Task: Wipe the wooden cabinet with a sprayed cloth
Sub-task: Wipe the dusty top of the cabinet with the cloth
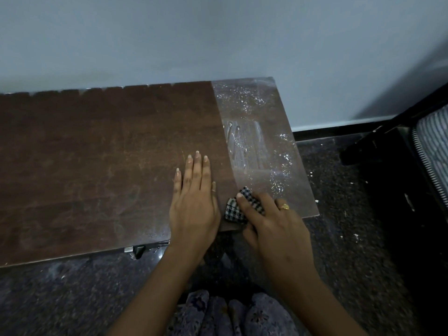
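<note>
Head view looking down on a dark brown wooden cabinet top (97, 154) set against a pale blue-grey wall (218, 32). Left hand (194, 202) lies flat, palm down, on the wood near the front edge, fingers straight and close together, thumb out to the side, gripping nothing. Right hand (271, 221) is just beside it, fingers curled and clamped on a bunched black-and-white checked cloth (238, 204), pressing it onto the cabinet top near the front edge. A gold ring (284, 206) sits on one finger of the right hand. The cloth rests at the boundary between the bare wood and the right end of the top, where a clear plastic film (261, 141) covers the surface; the film shows white specks and streaks, possibly spray droplets or dust, hard to tell at this resolution. Wood surface left of the hands looks scuffed and dull. A small metal fitting (135, 249) shows under the front edge. Dark speckled floor (339, 238) below, with white flecks on it. Patterned fabric of the person's clothing (230, 314) at bottom centre. A dark piece of furniture with striped fabric (434, 141) stands at the far right.
</note>
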{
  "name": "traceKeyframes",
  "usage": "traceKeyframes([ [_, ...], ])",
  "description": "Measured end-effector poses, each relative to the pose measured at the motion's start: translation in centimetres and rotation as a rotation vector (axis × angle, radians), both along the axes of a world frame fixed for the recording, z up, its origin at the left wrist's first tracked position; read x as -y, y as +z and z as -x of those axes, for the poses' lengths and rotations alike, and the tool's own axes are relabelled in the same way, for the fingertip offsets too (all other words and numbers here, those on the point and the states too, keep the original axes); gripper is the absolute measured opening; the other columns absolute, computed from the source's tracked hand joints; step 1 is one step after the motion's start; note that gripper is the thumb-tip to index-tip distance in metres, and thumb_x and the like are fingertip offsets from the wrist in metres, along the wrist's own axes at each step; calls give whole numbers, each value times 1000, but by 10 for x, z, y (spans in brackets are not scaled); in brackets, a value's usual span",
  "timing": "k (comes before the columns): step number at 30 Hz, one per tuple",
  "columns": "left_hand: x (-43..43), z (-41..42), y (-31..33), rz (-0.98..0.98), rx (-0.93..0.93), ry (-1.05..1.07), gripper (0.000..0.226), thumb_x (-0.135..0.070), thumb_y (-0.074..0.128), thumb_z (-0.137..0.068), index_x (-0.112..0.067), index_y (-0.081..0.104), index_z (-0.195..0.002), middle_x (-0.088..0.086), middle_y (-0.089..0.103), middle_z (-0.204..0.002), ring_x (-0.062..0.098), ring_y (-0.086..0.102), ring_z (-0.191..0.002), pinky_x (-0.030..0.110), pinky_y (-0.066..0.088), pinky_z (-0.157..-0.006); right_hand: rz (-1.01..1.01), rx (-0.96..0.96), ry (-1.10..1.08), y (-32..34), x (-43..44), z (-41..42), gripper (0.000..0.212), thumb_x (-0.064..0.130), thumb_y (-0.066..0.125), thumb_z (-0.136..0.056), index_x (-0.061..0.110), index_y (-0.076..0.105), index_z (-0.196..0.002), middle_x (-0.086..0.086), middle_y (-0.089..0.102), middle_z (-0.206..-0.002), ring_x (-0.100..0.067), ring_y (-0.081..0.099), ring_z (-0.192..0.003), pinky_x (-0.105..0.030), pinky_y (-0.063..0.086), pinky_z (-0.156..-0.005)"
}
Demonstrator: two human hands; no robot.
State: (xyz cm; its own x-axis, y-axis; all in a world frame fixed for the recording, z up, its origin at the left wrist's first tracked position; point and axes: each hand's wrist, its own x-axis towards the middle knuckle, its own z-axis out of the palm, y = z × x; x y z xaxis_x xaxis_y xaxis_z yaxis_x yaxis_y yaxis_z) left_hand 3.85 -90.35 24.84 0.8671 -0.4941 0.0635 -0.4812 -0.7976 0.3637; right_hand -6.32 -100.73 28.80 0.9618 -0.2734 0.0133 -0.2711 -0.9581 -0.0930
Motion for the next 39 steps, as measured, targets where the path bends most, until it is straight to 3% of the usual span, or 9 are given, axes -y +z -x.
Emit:
traceKeyframes([
  [6,10,-14,-2,20,-9,-19,62,-31,7,-90,-9,13,-148,7,10,-158,16,0,-145,32,-6,-116,12,54,-17,-4,14,-44,48,21,77,-58,16,69,-106,-6,66,-95,-26,60,-68,-28,46,-51],
  [12,12,-16,-7,27,41,9,53,-22,25,-96,-6,22,-146,10,21,-155,19,9,-145,31,-3,-117,44,74,-43,-3,30,-110,38,19,71,-65,16,71,-103,-8,67,-95,-28,62,-71,-29,47,-54],
  [16,12,-13,-7,22,39,5,52,-21,27,-98,-6,19,-147,9,19,-156,18,7,-145,36,4,-118,46,-9,-26,6,41,-157,44,26,54,-86,20,52,-131,-7,50,-125,-30,52,-107,-36,45,-80],
  [18,13,-12,-6,16,20,1,54,-21,27,-97,-7,15,-148,8,15,-157,17,3,-146,36,4,-118,19,-32,-42,8,47,-179,45,28,50,-90,21,47,-135,-5,43,-133,-29,46,-116,-36,43,-85],
  [26,15,-13,-5,-14,-6,-4,59,-17,29,-91,-5,18,-147,11,16,-156,20,6,-146,39,6,-116,38,33,-107,3,74,-256,33,21,51,-89,13,59,-119,-8,45,-129,-31,48,-112,-34,38,-68],
  [30,15,-14,-4,-12,-8,-7,58,-16,28,-90,-4,19,-146,12,18,-156,21,7,-145,40,7,-116,-4,20,-123,4,79,-255,32,21,50,-89,10,59,-118,-9,44,-129,-32,49,-111,-37,43,-71],
  [34,15,-14,-4,-2,-1,-6,58,-13,33,-90,-4,21,-146,13,20,-155,22,9,-145,40,9,-116,-4,32,-117,6,74,-231,37,23,50,-89,13,57,-123,-8,44,-131,-32,50,-112,-33,39,-68],
  [39,15,-13,-5,17,37,-12,55,-11,38,-92,-2,24,-145,14,23,-154,23,13,-145,41,10,-117,-42,-5,-141,8,59,-179,45,25,48,-90,19,46,-135,-8,41,-135,-31,47,-116,-37,44,-81],
])
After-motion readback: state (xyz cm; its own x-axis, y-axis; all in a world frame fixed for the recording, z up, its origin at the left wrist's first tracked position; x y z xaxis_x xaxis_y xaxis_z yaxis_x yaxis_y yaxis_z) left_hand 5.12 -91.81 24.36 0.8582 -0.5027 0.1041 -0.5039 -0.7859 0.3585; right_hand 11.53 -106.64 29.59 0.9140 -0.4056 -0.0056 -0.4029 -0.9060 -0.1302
